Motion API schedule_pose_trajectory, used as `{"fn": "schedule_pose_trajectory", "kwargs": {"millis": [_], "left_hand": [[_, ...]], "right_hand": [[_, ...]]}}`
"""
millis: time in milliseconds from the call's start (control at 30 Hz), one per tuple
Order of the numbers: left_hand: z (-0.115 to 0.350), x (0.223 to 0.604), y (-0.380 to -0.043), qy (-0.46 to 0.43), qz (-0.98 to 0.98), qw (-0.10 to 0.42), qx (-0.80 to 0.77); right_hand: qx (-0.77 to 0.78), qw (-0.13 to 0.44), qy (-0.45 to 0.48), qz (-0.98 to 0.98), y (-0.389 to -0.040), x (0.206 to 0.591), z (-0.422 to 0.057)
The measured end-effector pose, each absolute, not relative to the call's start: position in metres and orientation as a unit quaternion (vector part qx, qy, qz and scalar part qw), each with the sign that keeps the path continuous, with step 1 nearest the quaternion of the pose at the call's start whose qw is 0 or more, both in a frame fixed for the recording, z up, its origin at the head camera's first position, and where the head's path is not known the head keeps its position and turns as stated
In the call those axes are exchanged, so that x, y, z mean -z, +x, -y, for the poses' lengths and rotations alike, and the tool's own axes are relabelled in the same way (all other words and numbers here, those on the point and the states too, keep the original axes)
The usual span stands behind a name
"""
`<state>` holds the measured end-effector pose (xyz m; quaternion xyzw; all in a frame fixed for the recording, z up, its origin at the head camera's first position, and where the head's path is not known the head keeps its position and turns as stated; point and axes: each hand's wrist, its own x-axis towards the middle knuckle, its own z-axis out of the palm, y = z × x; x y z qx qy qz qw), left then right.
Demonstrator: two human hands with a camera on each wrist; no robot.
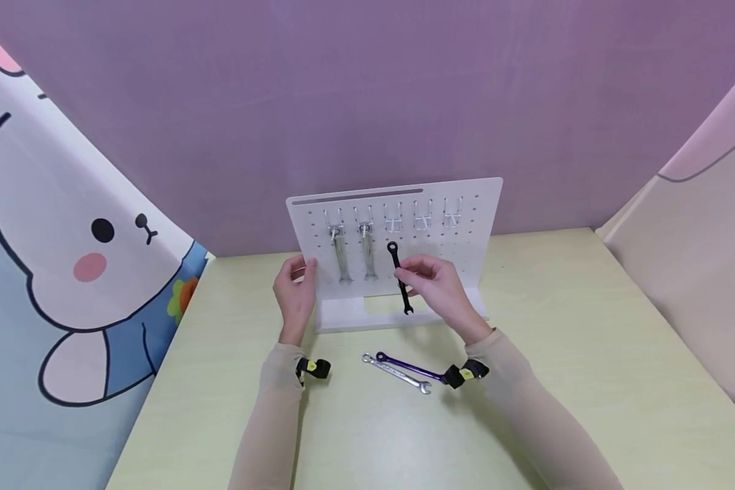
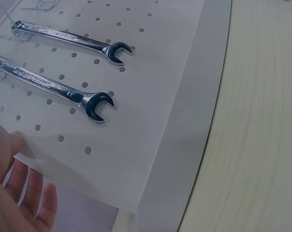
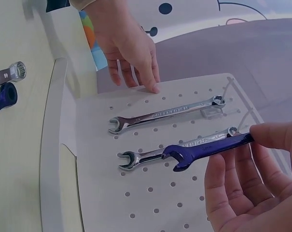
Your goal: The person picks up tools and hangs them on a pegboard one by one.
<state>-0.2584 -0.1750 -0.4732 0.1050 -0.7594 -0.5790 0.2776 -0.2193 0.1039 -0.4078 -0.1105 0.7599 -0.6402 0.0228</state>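
A white pegboard point(image 1: 404, 286) stands upright on its base. My left hand point(image 1: 296, 289) holds its left edge, thumb on the front face and fingers behind it. Two silver combination wrenches point(image 1: 341, 255) point(image 2: 47, 87) hang side by side from hooks on the board's left part. Between thumb and fingers, my right hand point(image 1: 431, 280) pinches a dark blue combination wrench point(image 3: 208, 149), which looks black in the head view. It is held in front of the board, ring end up and open end down, right of the hanging pair. The palm side of the right hand is hidden in the head view.
Three more wire hooks point(image 1: 423, 221) with nothing on them line the board's upper right. On the table point(image 1: 563, 354) in front lie a silver wrench point(image 1: 398, 373) and a purple-blue wrench point(image 1: 410, 366), close together. A purple curtain point(image 1: 398, 102) hangs behind.
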Motion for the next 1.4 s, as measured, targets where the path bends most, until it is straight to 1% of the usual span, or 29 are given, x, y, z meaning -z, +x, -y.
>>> {"fn": "schedule_pose_trajectory", "kwargs": {"millis": [433, 1033, 1400], "left_hand": [[0.176, 0.473, -0.259, 0.100, 0.763, 0.289, 0.569], [0.176, 0.476, -0.259, 0.104, 0.760, 0.280, 0.578], [0.174, 0.476, -0.261, 0.102, 0.760, 0.278, 0.578]], "right_hand": [[0.650, 0.017, -0.105, -0.753, -0.224, 0.401, -0.098], [0.664, 0.008, -0.098, -0.741, -0.230, 0.397, -0.095], [0.674, 0.018, -0.090, -0.733, -0.235, 0.397, -0.096]]}}
